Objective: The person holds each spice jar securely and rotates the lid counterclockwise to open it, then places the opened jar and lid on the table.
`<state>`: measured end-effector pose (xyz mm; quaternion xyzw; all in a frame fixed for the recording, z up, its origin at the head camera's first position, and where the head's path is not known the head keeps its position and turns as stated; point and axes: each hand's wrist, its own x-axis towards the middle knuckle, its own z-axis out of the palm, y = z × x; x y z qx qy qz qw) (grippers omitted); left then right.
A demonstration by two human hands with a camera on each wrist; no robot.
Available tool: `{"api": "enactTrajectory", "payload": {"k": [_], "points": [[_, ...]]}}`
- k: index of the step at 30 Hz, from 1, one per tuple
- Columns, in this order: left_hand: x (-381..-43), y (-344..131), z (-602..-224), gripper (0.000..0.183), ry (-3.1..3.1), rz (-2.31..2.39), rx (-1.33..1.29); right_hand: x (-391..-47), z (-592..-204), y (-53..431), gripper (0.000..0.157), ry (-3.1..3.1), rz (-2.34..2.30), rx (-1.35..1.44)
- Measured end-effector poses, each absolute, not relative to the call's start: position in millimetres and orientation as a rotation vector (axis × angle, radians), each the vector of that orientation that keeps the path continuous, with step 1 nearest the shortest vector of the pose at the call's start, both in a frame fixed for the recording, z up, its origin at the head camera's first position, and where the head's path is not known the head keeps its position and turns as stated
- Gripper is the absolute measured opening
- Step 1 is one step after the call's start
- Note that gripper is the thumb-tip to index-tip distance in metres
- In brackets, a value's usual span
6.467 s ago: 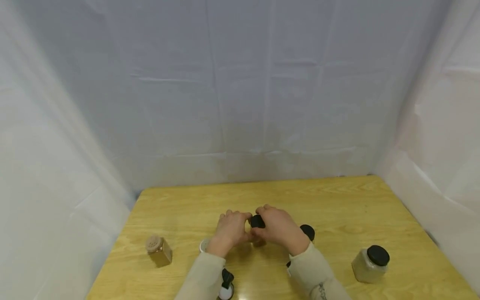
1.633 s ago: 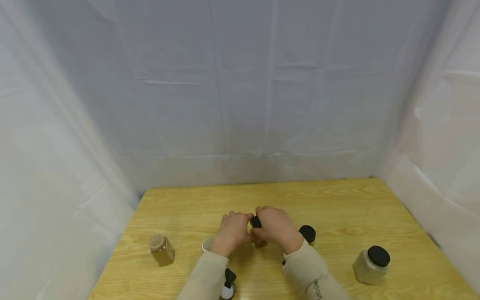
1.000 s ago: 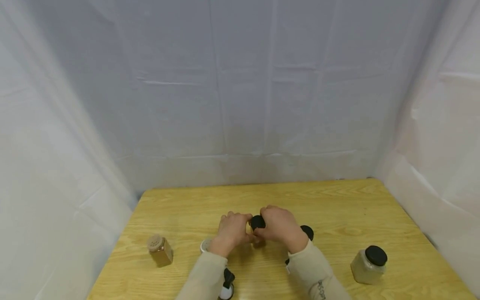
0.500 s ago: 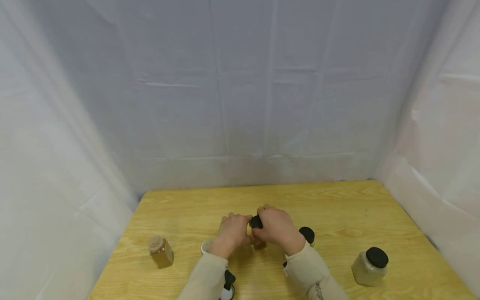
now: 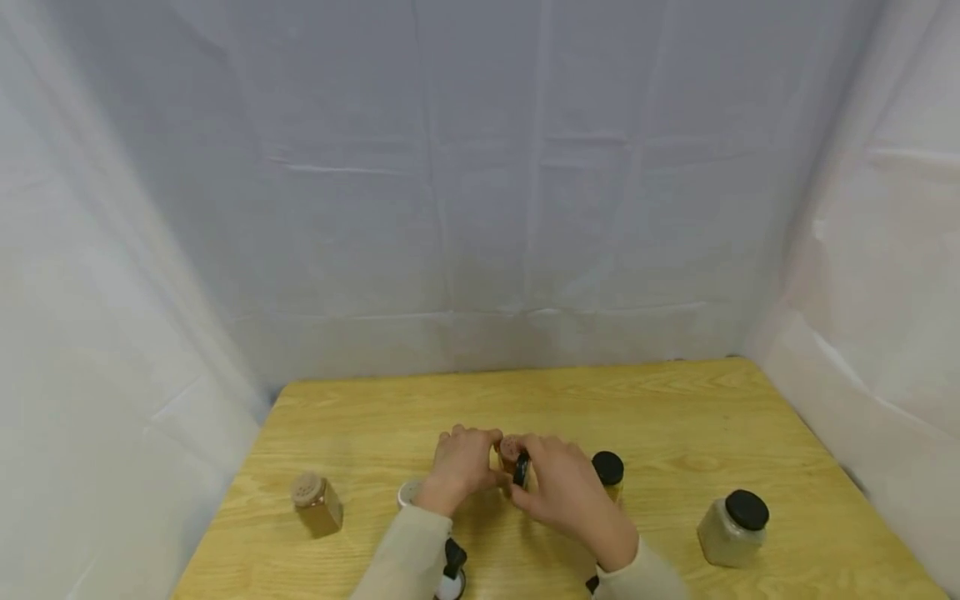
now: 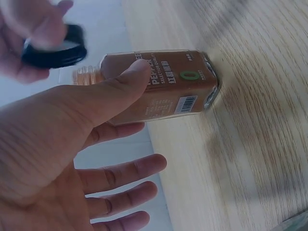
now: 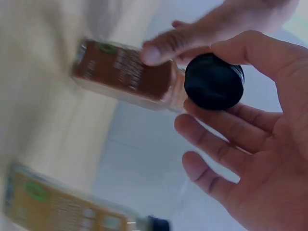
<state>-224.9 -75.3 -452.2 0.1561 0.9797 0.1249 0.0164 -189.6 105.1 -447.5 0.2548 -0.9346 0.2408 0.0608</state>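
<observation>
My left hand (image 5: 461, 467) holds a square glass spice jar (image 6: 178, 79) of reddish-brown powder, thumb and index finger on its sides, the other fingers stretched out. Its label reads "PEPPER", and its base stands on the table. In the head view the jar's holed shaker top (image 5: 510, 446) shows uncovered. A black lid (image 7: 214, 82) is off the jar and close beside its neck. My right hand (image 5: 566, 492) pinches this lid, tipped on edge, between thumb and fingers.
Further shakers stand around: a brown one (image 5: 318, 507) at left, a white-topped one (image 5: 409, 492) behind my left wrist. A black-lidded jar (image 5: 608, 469) of yellowish powder and a wider pale jar (image 5: 731, 532) are at right. White sheeting (image 5: 480, 208) encloses the wooden table (image 5: 375, 408).
The black lid, seated on the jar half a second ago, has come off in my right hand, which has moved slightly right and nearer. My left hand keeps its place on the jar.
</observation>
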Motion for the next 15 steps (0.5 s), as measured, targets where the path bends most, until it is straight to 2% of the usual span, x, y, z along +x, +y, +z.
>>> {"api": "enactTrajectory", "payload": {"k": [8,15], "points": [[-225.9,-75.4,-451.1,0.056,3.043,0.355,0.477,-175.6,-478.2,107.6,0.043,-2.842,1.050,0.864],[-224.9,-73.4,-452.7,0.060,3.030,0.380,0.469,-164.8,-500.7,108.4,0.047,-2.993,1.078,0.774]]}}
